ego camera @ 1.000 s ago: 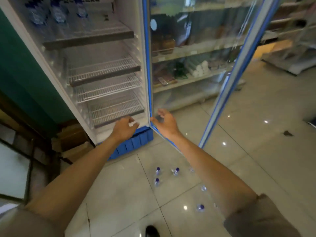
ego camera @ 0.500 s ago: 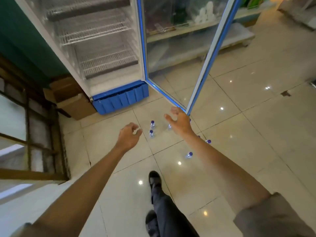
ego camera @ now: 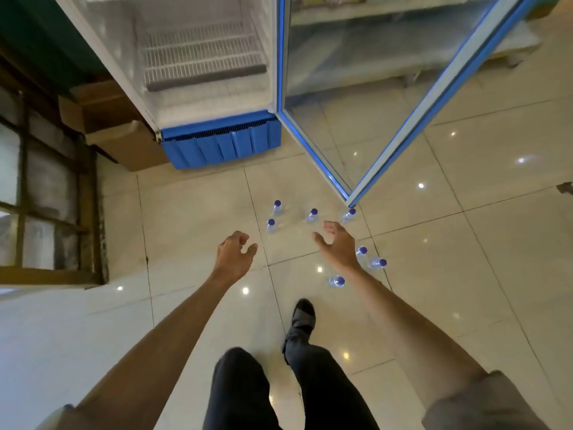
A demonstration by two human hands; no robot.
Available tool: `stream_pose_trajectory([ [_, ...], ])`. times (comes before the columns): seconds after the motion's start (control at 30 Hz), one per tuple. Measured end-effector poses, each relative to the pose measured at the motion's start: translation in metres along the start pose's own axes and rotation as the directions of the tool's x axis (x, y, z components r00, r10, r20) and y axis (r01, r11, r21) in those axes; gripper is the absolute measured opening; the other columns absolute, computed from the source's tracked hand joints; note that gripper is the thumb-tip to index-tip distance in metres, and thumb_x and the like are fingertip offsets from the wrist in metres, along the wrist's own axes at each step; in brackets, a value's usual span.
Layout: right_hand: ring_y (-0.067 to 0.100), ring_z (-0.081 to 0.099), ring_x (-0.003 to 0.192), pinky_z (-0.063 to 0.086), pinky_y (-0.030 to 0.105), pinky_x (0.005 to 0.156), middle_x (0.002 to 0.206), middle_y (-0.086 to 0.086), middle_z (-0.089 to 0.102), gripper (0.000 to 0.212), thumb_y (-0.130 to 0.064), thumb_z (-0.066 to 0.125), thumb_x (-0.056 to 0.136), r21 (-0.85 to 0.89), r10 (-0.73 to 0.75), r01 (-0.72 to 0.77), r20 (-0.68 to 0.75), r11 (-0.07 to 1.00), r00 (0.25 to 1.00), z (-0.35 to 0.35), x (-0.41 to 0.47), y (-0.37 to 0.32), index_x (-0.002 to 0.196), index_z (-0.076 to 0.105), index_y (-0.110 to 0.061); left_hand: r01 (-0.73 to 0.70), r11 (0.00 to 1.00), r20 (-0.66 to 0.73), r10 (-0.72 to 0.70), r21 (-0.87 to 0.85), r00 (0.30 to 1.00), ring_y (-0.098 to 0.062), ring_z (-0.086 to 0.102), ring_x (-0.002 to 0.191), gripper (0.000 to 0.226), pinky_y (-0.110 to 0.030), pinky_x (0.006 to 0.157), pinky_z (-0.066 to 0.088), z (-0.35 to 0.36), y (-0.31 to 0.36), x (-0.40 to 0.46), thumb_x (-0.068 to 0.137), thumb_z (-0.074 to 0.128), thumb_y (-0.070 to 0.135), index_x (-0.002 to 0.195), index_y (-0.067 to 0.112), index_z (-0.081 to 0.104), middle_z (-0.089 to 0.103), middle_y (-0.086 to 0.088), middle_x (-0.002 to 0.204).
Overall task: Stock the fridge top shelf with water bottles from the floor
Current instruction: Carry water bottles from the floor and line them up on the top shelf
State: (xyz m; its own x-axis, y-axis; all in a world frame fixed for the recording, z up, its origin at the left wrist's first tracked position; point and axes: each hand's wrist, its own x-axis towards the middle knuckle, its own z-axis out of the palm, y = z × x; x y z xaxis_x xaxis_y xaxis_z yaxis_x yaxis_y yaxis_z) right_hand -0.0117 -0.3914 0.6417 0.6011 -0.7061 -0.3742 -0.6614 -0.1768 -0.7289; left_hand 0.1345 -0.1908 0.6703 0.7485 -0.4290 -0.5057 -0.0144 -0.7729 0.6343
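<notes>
Several small clear water bottles with blue caps stand on the tiled floor in front of the fridge: one (ego camera: pixel 277 207), another (ego camera: pixel 271 225), a third (ego camera: pixel 311 215), and more to the right (ego camera: pixel 376 262). My left hand (ego camera: pixel 234 251) hovers above the floor, fingers loosely curled, empty, just left of the bottles. Among the bottles my right hand (ego camera: pixel 338 243) reaches down with fingers spread, holding nothing. The white fridge (ego camera: pixel 217 97) stands open with bare wire shelves (ego camera: pixel 201 62); its top shelf is out of view.
The glass fridge door (ego camera: pixel 403 97) swings open to the right, its lower corner close to the bottles. Cardboard boxes (ego camera: pixel 124 144) sit left of the fridge's blue base grille (ego camera: pixel 223 142). A window frame (ego camera: pixel 46 187) is at left. My legs and a black shoe (ego camera: pixel 304 315) are below.
My view has tilted down from the fridge shelves to the floor. Both hands dropped from the fridge's lower edge toward the bottles, still empty.
</notes>
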Motion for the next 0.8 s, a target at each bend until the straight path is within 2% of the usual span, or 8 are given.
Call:
stream_pose_trajectory([
  [0.13, 0.021, 0.057, 0.123, 0.045, 0.037, 0.106, 0.131, 0.01, 0.062, 0.052, -0.031, 0.07, 0.089, -0.021, 0.075, -0.074, 0.045, 0.997, 0.996, 0.027, 0.047, 0.041, 0.133, 0.055, -0.005, 0.09, 0.996, 0.029, -0.09, -0.006, 0.996, -0.021, 0.059, 0.106, 0.036, -0.026, 0.084, 0.042, 0.04, -0.024, 0.043, 0.091, 0.064, 0.027, 0.122, 0.01, 0.057, 0.062, -0.003, 0.115],
  [0.23, 0.021, 0.055, 0.125, 0.044, 0.039, 0.107, 0.133, 0.009, 0.06, 0.056, -0.033, 0.071, 0.088, -0.044, 0.108, -0.105, 0.063, 0.993, 0.992, 0.06, 0.087, 0.083, 0.134, 0.054, -0.007, 0.097, 0.995, 0.057, -0.097, -0.005, 0.994, -0.02, 0.059, 0.107, 0.038, -0.028, 0.086, 0.044, 0.079, -0.053, 0.087, 0.089, 0.066, 0.025, 0.123, 0.011, 0.056, 0.061, -0.003, 0.115],
  [0.37, 0.022, 0.054, 0.127, 0.042, 0.038, 0.108, 0.134, 0.011, 0.059, 0.058, -0.033, 0.073, 0.087, -0.063, 0.114, -0.11, 0.066, 0.992, 0.991, 0.121, 0.146, 0.142, 0.135, 0.054, -0.006, 0.098, 0.995, 0.027, -0.097, -0.035, 0.995, -0.02, 0.058, 0.106, 0.042, -0.034, 0.09, 0.048, 0.133, -0.101, 0.162, 0.086, 0.069, 0.022, 0.124, 0.012, 0.054, 0.061, -0.004, 0.116],
  [0.6, 0.021, 0.053, 0.127, 0.041, 0.035, 0.109, 0.134, 0.007, 0.058, 0.058, -0.035, 0.072, 0.088, -0.003, 0.053, -0.052, 0.074, 0.999, 0.996, 0.254, 0.273, 0.231, 0.135, 0.052, -0.008, 0.083, 0.994, -0.014, -0.085, -0.068, 0.996, -0.02, 0.055, 0.102, 0.059, -0.026, 0.081, 0.042, 0.243, -0.205, 0.306, 0.079, 0.076, 0.018, 0.129, 0.011, 0.046, 0.055, -0.009, 0.12],
  [0.8, 0.024, 0.057, 0.117, 0.045, 0.03, 0.099, 0.121, 0.008, 0.058, 0.054, -0.033, 0.074, 0.086, -0.013, -0.027, 0.028, 0.026, 1.0, 0.999, 0.349, 0.391, 0.3, 0.129, 0.053, -0.007, 0.019, 0.995, -0.056, -0.025, -0.095, 0.998, -0.024, 0.053, 0.112, 0.082, -0.03, 0.09, 0.043, 0.332, -0.281, 0.414, 0.069, 0.085, 0.016, 0.136, 0.009, 0.038, 0.051, -0.01, 0.127],
])
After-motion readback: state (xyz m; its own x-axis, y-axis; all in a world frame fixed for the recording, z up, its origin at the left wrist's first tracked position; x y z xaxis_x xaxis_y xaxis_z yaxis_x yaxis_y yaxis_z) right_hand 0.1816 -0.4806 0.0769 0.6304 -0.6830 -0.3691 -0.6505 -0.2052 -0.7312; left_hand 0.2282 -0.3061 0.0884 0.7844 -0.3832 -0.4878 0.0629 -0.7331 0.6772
